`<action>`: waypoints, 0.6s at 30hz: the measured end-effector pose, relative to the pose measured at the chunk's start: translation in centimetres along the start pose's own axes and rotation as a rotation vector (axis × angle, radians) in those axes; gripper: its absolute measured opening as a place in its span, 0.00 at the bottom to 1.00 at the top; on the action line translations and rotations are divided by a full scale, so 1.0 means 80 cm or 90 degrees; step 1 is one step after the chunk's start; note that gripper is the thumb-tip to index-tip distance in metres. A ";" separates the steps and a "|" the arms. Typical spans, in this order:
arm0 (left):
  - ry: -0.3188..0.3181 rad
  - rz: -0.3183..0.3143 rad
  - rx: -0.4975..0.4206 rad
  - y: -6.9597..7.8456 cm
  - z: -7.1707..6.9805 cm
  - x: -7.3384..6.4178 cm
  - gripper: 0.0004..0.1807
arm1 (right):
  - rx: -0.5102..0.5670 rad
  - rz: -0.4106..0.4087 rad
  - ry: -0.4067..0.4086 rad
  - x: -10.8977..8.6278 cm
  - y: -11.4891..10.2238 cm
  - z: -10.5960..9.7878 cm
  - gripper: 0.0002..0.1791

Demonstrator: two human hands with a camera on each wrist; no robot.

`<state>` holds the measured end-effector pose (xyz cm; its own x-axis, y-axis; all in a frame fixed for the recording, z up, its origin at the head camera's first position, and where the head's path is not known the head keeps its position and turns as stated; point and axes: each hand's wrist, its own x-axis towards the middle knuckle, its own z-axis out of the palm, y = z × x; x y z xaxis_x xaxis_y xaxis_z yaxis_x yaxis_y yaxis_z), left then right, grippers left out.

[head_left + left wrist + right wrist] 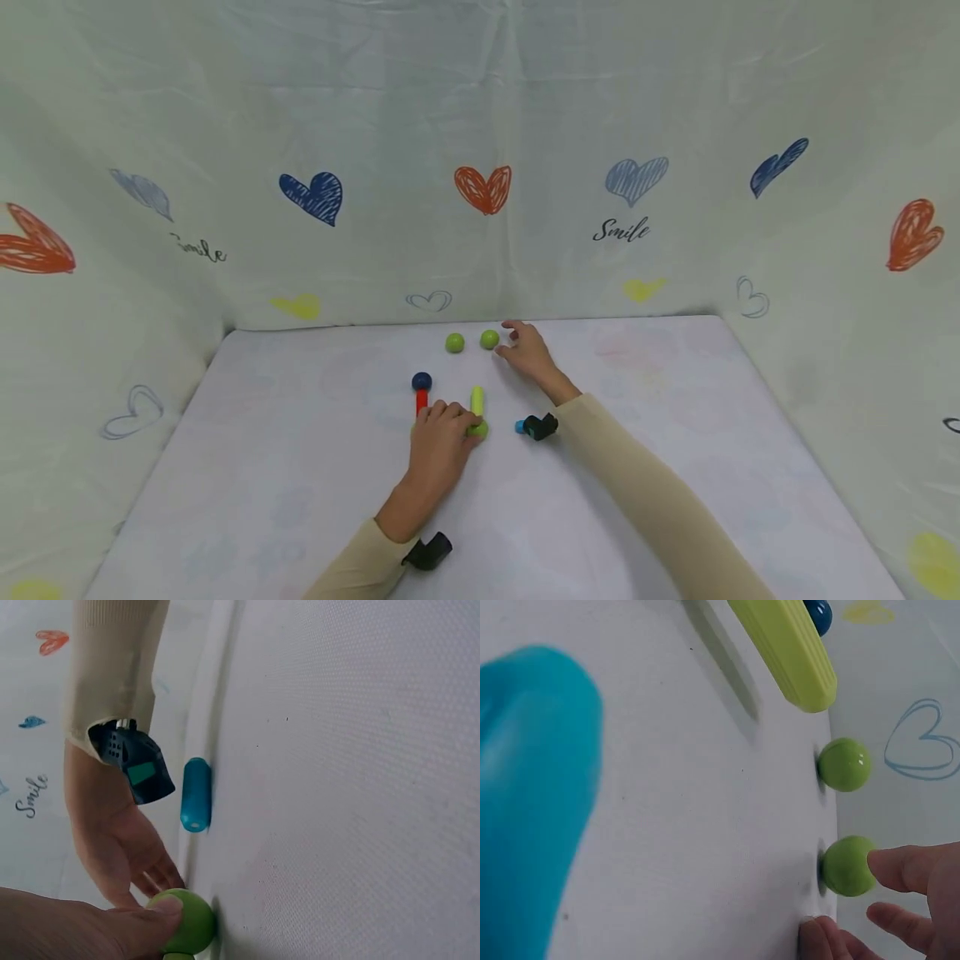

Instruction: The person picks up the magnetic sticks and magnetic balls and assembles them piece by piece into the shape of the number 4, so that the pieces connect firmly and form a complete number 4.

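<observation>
My left hand (442, 437) pinches a green ball (478, 429), the thumb lying across it in the left wrist view. A yellow-green ribbed stick (477, 400) extends from that ball toward the back; in the right wrist view its free end is raised, with a shadow below. Beside the left fingers lies a red stick (422, 403) with a dark blue ball (422, 381) at its far end; the hand hides its near part. Farther back, my right hand (531, 354) has its fingers spread beside a loose green ball (490, 339), the thumb tip overlapping it in the right wrist view.
Another green ball (454, 342) sits just left of the one by the right hand. A blue stick (196, 795) lies under the right forearm, partly hidden by the wrist camera (540, 427) in the head view. Printed cloth (390, 250) rises behind the white table (300, 467).
</observation>
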<state>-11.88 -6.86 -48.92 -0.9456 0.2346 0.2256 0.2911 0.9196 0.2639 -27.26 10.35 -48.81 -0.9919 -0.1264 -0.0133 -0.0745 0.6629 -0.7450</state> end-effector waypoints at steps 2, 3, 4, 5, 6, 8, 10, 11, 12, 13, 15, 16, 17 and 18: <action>0.000 0.000 0.002 0.001 0.000 0.000 0.15 | 0.000 -0.004 -0.011 0.004 -0.001 0.001 0.27; 0.000 0.000 0.003 0.001 0.000 0.000 0.15 | -0.002 -0.006 -0.016 0.006 -0.002 0.002 0.27; 0.001 0.001 0.002 0.002 0.000 0.000 0.14 | -0.001 -0.008 -0.020 0.008 -0.002 0.002 0.26; 0.002 0.002 0.003 0.002 -0.001 0.000 0.14 | 0.001 -0.010 -0.024 0.009 -0.003 0.002 0.26; 0.003 0.003 0.004 0.003 -0.001 0.000 0.14 | 0.005 -0.013 -0.026 0.011 -0.003 0.002 0.25; 0.005 0.005 0.004 0.004 -0.002 0.000 0.14 | 0.007 -0.019 -0.031 0.013 -0.005 0.003 0.23; 0.008 0.005 0.004 0.005 -0.003 0.000 0.14 | 0.007 -0.022 -0.035 0.015 -0.007 0.004 0.21; 0.010 0.006 0.005 0.005 -0.003 0.000 0.14 | 0.006 -0.022 -0.037 0.015 -0.007 0.005 0.20; 0.010 0.006 0.004 0.005 -0.003 0.000 0.14 | 0.004 -0.021 -0.039 0.015 -0.008 0.006 0.19; 0.011 0.006 0.005 0.005 -0.004 0.000 0.14 | 0.000 -0.020 -0.042 0.014 -0.009 0.007 0.18; 0.010 0.004 0.006 0.005 -0.004 -0.001 0.14 | -0.006 -0.016 -0.050 0.012 -0.011 0.009 0.17; 0.009 0.003 0.008 0.005 -0.004 -0.001 0.14 | -0.009 -0.014 -0.056 0.010 -0.012 0.010 0.17; 0.008 0.002 0.010 0.005 -0.004 -0.002 0.14 | -0.010 -0.011 -0.061 0.007 -0.013 0.011 0.17; 0.006 0.001 0.011 0.005 -0.004 -0.002 0.14 | -0.011 -0.010 -0.066 0.004 -0.015 0.012 0.17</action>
<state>-11.55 -6.66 -48.57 -0.9438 0.2327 0.2347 0.2894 0.9249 0.2467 -27.42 8.81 -48.55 -0.9747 -0.2117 -0.0711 -0.0926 0.6725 -0.7342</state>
